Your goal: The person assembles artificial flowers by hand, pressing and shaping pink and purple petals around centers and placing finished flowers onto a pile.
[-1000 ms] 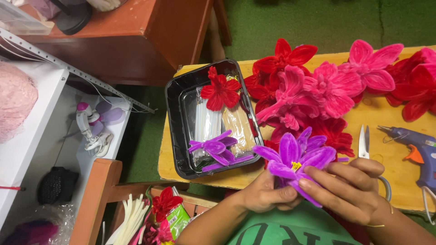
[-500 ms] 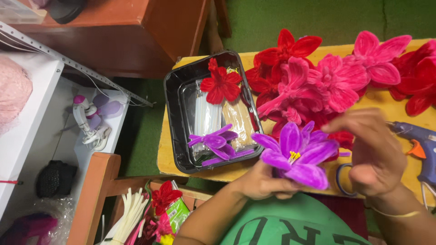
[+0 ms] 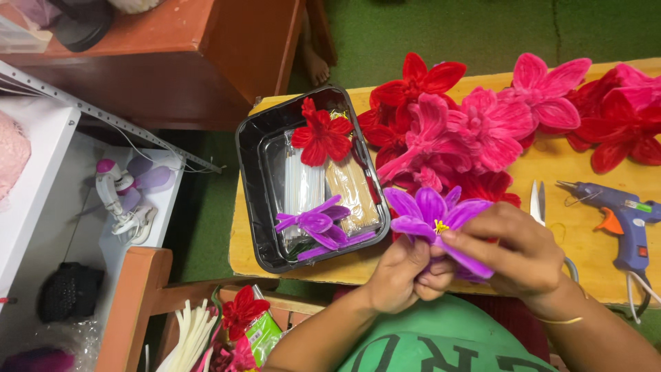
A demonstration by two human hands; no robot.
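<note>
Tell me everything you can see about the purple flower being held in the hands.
The purple flower looks handmade from fuzzy, chenille-like material. It has several broad pointed petals spreading outward and a small yellow tuft at its centre. It is held open-side up above the near edge of the wooden table, just right of the black tray. The left hand grips it from beneath, and the right hand pinches a lower petal. Its stem, if any, is hidden.

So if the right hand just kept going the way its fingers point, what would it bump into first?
The right hand points leftward across the purple flower it holds. Past that, the black tray with its purple petals looks first in line, though depth is hard to judge.
</note>
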